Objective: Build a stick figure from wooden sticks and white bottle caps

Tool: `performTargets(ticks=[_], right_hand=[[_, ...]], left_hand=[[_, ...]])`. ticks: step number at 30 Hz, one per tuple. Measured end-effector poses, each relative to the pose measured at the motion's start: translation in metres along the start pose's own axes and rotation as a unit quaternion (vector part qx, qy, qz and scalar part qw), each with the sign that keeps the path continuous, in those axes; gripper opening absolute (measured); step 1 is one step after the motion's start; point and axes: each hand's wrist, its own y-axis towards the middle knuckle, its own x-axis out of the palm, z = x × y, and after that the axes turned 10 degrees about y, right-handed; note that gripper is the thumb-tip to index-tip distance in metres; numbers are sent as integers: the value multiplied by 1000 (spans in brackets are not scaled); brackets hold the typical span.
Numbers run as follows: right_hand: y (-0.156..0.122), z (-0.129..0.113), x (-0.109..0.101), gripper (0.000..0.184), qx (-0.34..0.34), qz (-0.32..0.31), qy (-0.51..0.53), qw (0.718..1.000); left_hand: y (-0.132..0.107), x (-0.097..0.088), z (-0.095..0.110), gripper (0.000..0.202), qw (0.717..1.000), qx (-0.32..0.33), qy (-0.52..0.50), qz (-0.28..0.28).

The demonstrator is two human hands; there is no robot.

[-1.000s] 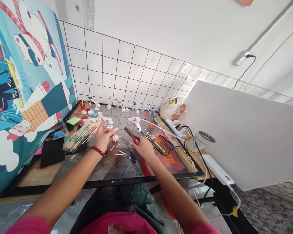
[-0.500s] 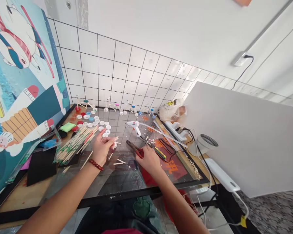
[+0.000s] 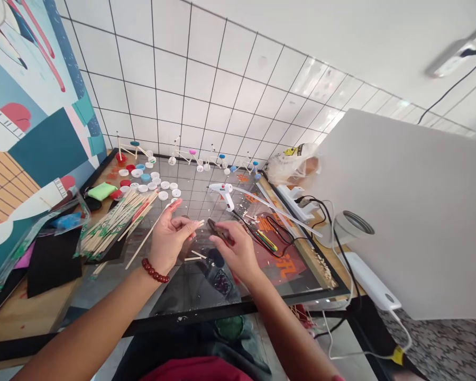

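Between the thumb and fingers of my left hand [image 3: 170, 237] are short pieces of wooden stick [image 3: 200, 223], their ends poking out to the right. My right hand [image 3: 238, 247] is closed around a pair of pliers [image 3: 216, 229], whose dark jaws are close to those ends; I cannot tell whether they touch. Below the hands, more cut stick pieces [image 3: 196, 256] lie on the glass tabletop. A long wooden stick [image 3: 143, 244] lies just left of my left hand. Beyond the right hand rests a white glue gun [image 3: 225, 196].
A bundle of wooden sticks [image 3: 111, 227] lies at left, with plastic bottle caps [image 3: 154, 182] behind it. Small stick-and-cap models [image 3: 190, 156] line the back edge. A utility knife [image 3: 267, 241], cables, a power strip [image 3: 295, 200] and a white cup [image 3: 351, 227] occupy the right.
My hands have come closer together. The stick pieces now extend further toward the pliers, which have turned so their jaws point up and left. The camera view has shifted.
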Motion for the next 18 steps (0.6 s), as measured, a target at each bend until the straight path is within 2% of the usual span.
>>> performTargets(ticks=[3, 7, 12, 18], right_hand=[[16, -13, 20, 27, 33, -32, 188, 981], [29, -8, 31, 20, 104, -8, 331, 938], [36, 9, 21, 28, 124, 63, 394, 908], [32, 9, 11, 28, 109, 80, 373, 918]], left_hand=[[-4, 2, 1, 94, 1000, 12, 21, -12], [-7, 2, 4, 92, 998, 35, 57, -18], [-2, -2, -3, 90, 999, 42, 18, -24], [3, -3, -12, 89, 1000, 13, 3, -15]])
